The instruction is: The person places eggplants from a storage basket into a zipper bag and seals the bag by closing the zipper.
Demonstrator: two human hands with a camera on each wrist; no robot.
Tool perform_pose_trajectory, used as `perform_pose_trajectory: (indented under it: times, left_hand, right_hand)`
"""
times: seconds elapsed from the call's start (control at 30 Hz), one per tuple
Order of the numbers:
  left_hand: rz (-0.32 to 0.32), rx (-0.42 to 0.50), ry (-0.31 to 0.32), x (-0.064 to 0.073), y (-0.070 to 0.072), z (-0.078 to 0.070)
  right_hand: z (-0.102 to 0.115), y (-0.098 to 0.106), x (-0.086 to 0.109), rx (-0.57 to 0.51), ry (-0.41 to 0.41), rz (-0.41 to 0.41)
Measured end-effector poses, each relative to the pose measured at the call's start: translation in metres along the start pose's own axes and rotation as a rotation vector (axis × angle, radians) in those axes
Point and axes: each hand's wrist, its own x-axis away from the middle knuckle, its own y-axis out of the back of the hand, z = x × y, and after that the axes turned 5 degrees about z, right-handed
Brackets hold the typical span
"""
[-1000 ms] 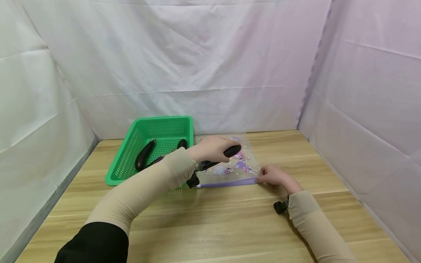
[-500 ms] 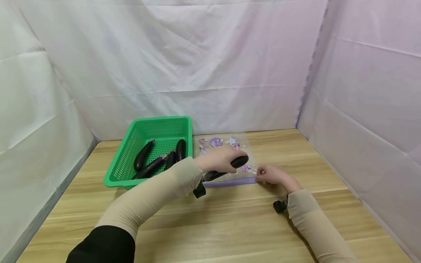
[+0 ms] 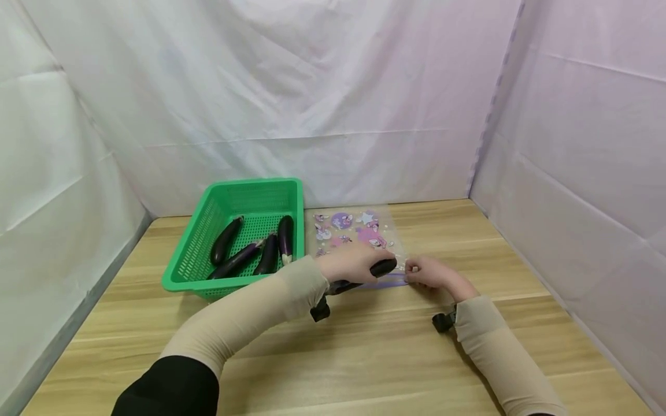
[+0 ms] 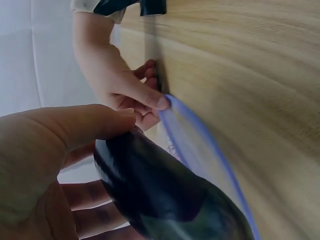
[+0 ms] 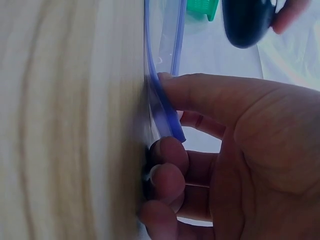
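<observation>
The dark eggplant (image 4: pixel 160 185) lies between the thumb and curled fingers of the left hand (image 3: pixel 350 261), the nearer one – long axis eight to two o'clock in the head view, above the printed bag (image 3: pixel 340 221). At three o'clock, the right hand (image 3: pixel 429 273) pinches the bag's purple edge (image 3: pixel 390 283).

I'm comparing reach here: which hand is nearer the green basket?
Left. The left hand, gripping an eggplant, is just right of the green basket; the right hand, pinching the edge of the plastic bag, is farther right.
</observation>
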Motion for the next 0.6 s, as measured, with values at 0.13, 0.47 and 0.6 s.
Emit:
perform_pose_trajectory:
  times: [0.13, 0.47, 0.6]
  left_hand:
    - [0.007, -0.012, 0.007, 0.000, -0.006, -0.001]
    - [0.052, -0.090, 0.072, -0.001, -0.019, -0.001]
    - [0.065, -0.060, 0.071, -0.002, -0.020, -0.003]
  right_hand:
    - [0.002, 0.001, 0.001, 0.005, 0.002, 0.007]
    - [0.003, 0.002, 0.000, 0.021, 0.028, -0.011]
    - [0.003, 0.002, 0.000, 0.002, 0.028, -0.016]
